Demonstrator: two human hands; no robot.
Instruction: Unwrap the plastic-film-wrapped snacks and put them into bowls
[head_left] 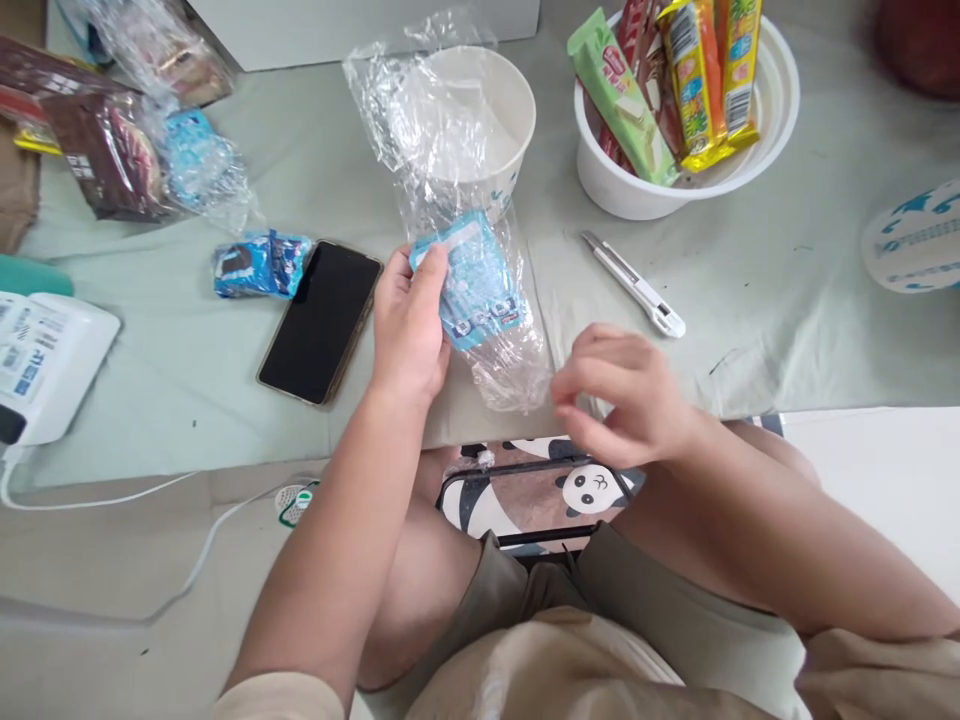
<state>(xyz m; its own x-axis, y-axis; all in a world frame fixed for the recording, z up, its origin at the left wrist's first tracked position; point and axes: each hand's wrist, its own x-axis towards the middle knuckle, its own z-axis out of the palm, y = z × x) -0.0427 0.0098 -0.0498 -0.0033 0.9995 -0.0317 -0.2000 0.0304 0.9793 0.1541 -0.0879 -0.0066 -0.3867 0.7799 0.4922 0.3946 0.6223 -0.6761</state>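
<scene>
Sitting at a cloth-covered table and clamping the left hand around a clear plastic bag, pressing the thumb onto the blue snack packet inside it. Holding the bag over the table's near edge, raising its crumpled top in front of a white paper cup. Hovering the right hand just beside the bag's lower end, bunching the fingers together, blurring too much for telling whether pinching the film or nothing at all. Working beside a dark phone just left of the left hand, a small blue wrapper beyond it, a white box cutter right of the bag, and a white bowl of wrapped snack bars farther back. Balancing a panda-patterned case on the lap.
</scene>
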